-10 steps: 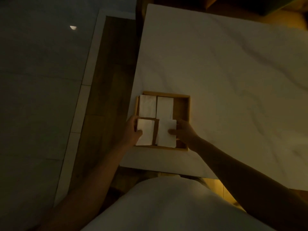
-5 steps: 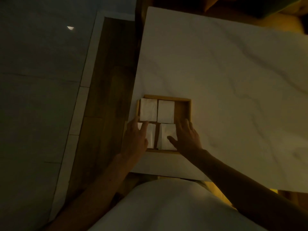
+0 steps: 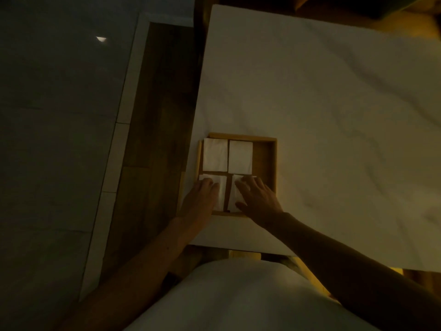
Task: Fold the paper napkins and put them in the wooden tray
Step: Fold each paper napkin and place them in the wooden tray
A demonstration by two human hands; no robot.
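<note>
A moment ago I was holding the two near napkins at their sides. Now my left hand (image 3: 201,199) lies flat on top of the near left napkin (image 3: 222,192). My right hand (image 3: 259,199) lies flat on top of the near right napkin (image 3: 232,199). My fingers are straight and they press down. They do not pinch anything. My hands are apart, and a thin strip of wood shows between them.

The far left napkin (image 3: 215,155) and the far right napkin (image 3: 240,156) lie side by side just past my fingers. I am not touching them.

So all four folded napkins seem to be in the wooden tray (image 3: 241,135). It sits at the near left corner of the tabletop (image 3: 334,115). I think the job is almost done. I should lift my hands off softly so the paper does not pop up.
</note>
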